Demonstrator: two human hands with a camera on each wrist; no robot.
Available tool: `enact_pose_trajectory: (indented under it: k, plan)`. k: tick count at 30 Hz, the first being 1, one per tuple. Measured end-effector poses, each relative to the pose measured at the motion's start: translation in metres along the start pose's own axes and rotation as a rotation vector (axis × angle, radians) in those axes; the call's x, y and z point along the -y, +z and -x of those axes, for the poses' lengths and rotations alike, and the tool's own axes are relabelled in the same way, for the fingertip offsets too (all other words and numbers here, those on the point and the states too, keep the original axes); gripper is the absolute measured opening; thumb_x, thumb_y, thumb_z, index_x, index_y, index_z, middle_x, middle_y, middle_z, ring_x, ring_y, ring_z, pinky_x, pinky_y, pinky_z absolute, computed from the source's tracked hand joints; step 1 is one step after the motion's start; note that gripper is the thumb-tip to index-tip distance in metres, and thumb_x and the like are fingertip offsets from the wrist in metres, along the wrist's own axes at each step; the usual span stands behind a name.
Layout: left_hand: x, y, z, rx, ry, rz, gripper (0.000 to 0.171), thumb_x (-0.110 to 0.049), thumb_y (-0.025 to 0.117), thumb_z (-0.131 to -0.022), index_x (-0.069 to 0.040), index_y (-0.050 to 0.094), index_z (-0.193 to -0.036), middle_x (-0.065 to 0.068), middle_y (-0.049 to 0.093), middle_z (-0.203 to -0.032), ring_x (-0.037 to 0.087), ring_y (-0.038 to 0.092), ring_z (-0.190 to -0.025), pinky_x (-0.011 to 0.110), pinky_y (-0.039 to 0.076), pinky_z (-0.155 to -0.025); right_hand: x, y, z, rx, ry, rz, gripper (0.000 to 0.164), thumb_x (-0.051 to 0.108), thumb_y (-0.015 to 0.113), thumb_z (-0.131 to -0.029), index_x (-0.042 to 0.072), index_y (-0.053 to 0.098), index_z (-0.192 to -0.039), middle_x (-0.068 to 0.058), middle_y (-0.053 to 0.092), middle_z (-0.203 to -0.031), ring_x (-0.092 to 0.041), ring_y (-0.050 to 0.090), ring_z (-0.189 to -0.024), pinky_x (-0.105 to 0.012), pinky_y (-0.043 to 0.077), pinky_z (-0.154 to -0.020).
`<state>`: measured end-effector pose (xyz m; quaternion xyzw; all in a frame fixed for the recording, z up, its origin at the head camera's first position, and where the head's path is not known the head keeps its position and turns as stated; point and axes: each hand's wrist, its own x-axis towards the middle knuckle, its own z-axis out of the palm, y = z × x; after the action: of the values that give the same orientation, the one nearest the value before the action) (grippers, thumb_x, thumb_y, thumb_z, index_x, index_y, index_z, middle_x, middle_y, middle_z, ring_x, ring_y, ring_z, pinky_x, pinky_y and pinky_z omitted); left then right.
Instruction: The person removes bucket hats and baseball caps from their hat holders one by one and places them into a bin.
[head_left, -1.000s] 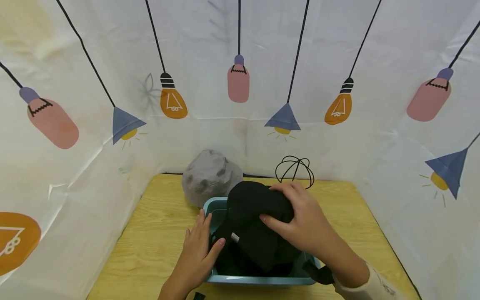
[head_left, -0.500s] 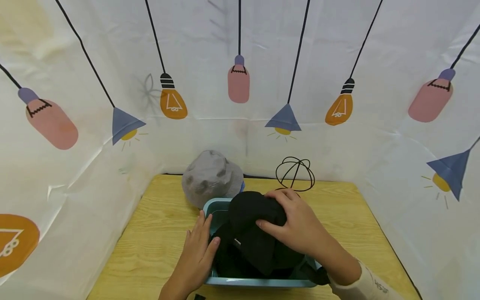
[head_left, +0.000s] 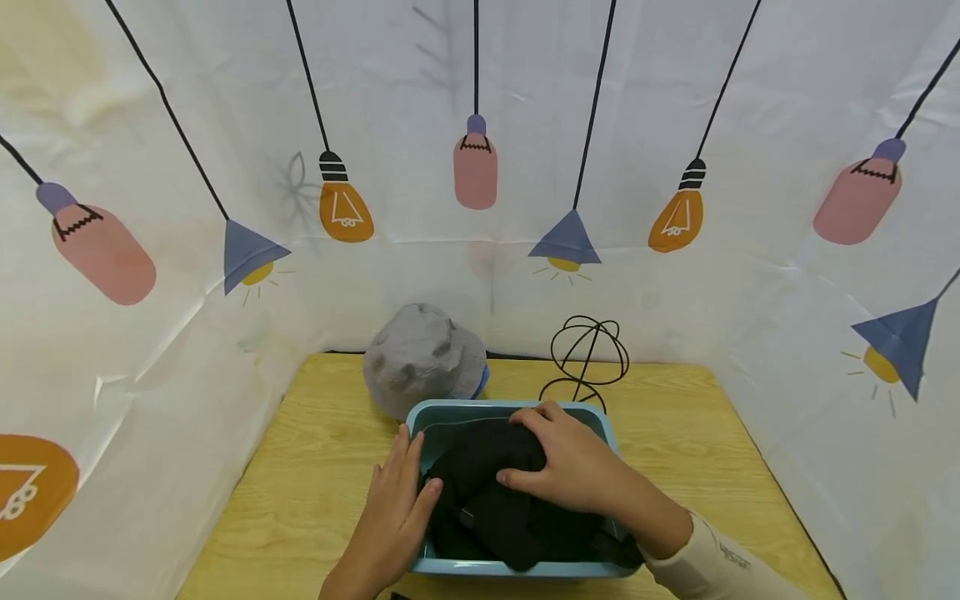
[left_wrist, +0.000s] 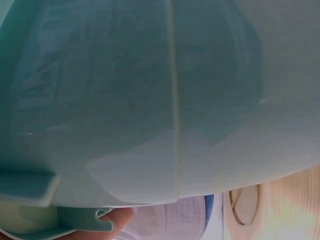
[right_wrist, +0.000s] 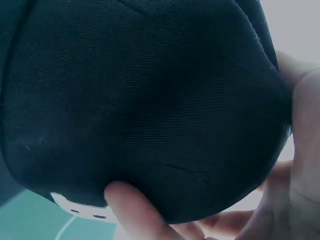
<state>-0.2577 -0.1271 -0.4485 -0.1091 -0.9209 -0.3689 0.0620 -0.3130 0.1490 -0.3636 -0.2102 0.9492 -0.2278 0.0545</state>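
A black cap [head_left: 476, 467] of ribbed cloth lies inside a light blue plastic basin [head_left: 517, 569]. My right hand [head_left: 572, 462] grips it from the right, thumb on the near side and fingers over the far side. In the right wrist view the cap [right_wrist: 150, 110] fills most of the frame, and the thumb presses its lower edge beside a white label [right_wrist: 82, 207]. My left hand [head_left: 390, 508] rests along the basin's left rim, fingers straight and thumb spread over the edge. The basin's smooth wall [left_wrist: 125, 100] hides most of that hand in the left wrist view.
A grey bucket hat [head_left: 420, 358] sits behind the basin on the left. To the right of it stands a black wire stand [head_left: 587, 362]. The wooden table [head_left: 277, 492] is enclosed by a pale cloth backdrop [head_left: 495, 275] printed with lamps.
My right hand has lowered the black cap into the basin, moving down and left, so the back rim and more of the wire stand show. The left hand has stayed in place.
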Motion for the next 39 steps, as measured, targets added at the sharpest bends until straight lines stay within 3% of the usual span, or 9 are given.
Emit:
enact_pose_trajectory:
  k: [6, 12, 18, 22, 27, 33, 35, 37, 39]
  plan:
    - [0.001, 0.001, 0.001, -0.008, -0.001, -0.015, 0.066, -0.047, 0.038, -0.112, -0.017, 0.018, -0.167, 0.01, 0.005, -0.175, 0.038, 0.015, -0.16, 0.079, 0.011, -0.116, -0.007, 0.011, -0.003, 0.135, 0.001, 0.043, 0.089, 0.081, 0.066, -0.081, 0.031, 0.049, -0.152, -0.008, 0.049, -0.149, -0.026, 0.06, -0.12, -0.051, 0.053, -0.094]
    - [-0.001, 0.0, 0.0, -0.011, 0.001, -0.014, 0.066, -0.048, 0.038, -0.112, -0.017, 0.019, -0.167, 0.011, 0.006, -0.175, 0.038, 0.014, -0.16, 0.079, 0.011, -0.116, -0.01, 0.015, -0.003, 0.225, -0.019, 0.065, 0.096, 0.081, 0.065, -0.082, 0.026, 0.042, -0.158, -0.012, 0.049, -0.149, -0.028, 0.058, -0.123, -0.052, 0.052, -0.095]
    - [-0.001, -0.001, 0.0, 0.001, -0.01, -0.014, 0.067, -0.048, 0.039, -0.111, -0.016, 0.02, -0.167, 0.01, 0.006, -0.175, 0.037, 0.013, -0.16, 0.079, 0.011, -0.116, -0.014, 0.015, -0.003, 0.255, -0.038, 0.066, 0.099, 0.08, 0.064, -0.083, 0.026, 0.036, -0.161, -0.011, 0.047, -0.151, -0.026, 0.058, -0.124, -0.051, 0.052, -0.096]
    - [-0.001, -0.001, 0.0, 0.008, -0.015, -0.017, 0.067, -0.048, 0.038, -0.111, -0.017, 0.019, -0.167, 0.01, 0.005, -0.175, 0.037, 0.013, -0.16, 0.079, 0.011, -0.117, -0.016, 0.007, -0.003, 0.236, -0.069, 0.052, 0.094, 0.076, 0.067, -0.084, 0.033, 0.034, -0.161, -0.008, 0.043, -0.155, -0.024, 0.056, -0.128, -0.05, 0.051, -0.097]
    - [-0.001, -0.001, 0.0, 0.009, -0.023, -0.022, 0.067, -0.048, 0.039, -0.111, -0.017, 0.019, -0.167, 0.01, 0.005, -0.175, 0.037, 0.013, -0.16, 0.079, 0.011, -0.117, -0.013, -0.01, -0.001, 0.212, -0.193, 0.045, 0.081, 0.054, 0.079, -0.088, 0.049, 0.036, -0.156, -0.007, 0.038, -0.163, -0.03, 0.047, -0.143, -0.058, 0.047, -0.107]
    - [0.0, 0.0, 0.0, -0.004, -0.011, -0.034, 0.066, -0.044, 0.042, -0.111, -0.015, 0.02, -0.167, 0.011, 0.007, -0.175, 0.037, 0.015, -0.16, 0.079, 0.013, -0.116, -0.008, -0.024, -0.002, 0.283, -0.408, 0.125, 0.081, 0.015, 0.082, -0.088, 0.049, 0.045, -0.153, 0.004, 0.032, -0.169, -0.025, 0.044, -0.146, -0.055, 0.046, -0.111]
    - [-0.001, 0.0, 0.0, -0.012, -0.002, -0.035, 0.066, -0.042, 0.042, -0.112, -0.014, 0.021, -0.167, 0.012, 0.007, -0.175, 0.037, 0.016, -0.16, 0.08, 0.013, -0.115, -0.007, -0.023, -0.003, 0.301, -0.439, 0.172, 0.089, 0.002, 0.078, -0.088, 0.05, 0.043, -0.154, 0.007, 0.028, -0.17, -0.023, 0.048, -0.142, -0.047, 0.052, -0.105]
    - [-0.001, 0.001, 0.0, -0.018, 0.005, -0.036, 0.066, -0.042, 0.042, -0.112, -0.014, 0.021, -0.167, 0.012, 0.007, -0.175, 0.037, 0.016, -0.16, 0.08, 0.013, -0.114, -0.005, -0.019, -0.006, 0.321, -0.456, 0.206, 0.097, -0.008, 0.074, -0.086, 0.051, 0.04, -0.155, 0.007, 0.025, -0.171, -0.023, 0.05, -0.139, -0.037, 0.057, -0.091]
    - [-0.001, 0.001, 0.0, -0.017, 0.005, -0.035, 0.065, -0.042, 0.042, -0.112, -0.014, 0.02, -0.167, 0.012, 0.007, -0.175, 0.038, 0.016, -0.16, 0.081, 0.013, -0.114, -0.003, -0.014, -0.009, 0.349, -0.458, 0.226, 0.105, -0.013, 0.074, -0.084, 0.054, 0.036, -0.156, 0.008, 0.022, -0.172, -0.025, 0.05, -0.138, -0.027, 0.054, -0.076]
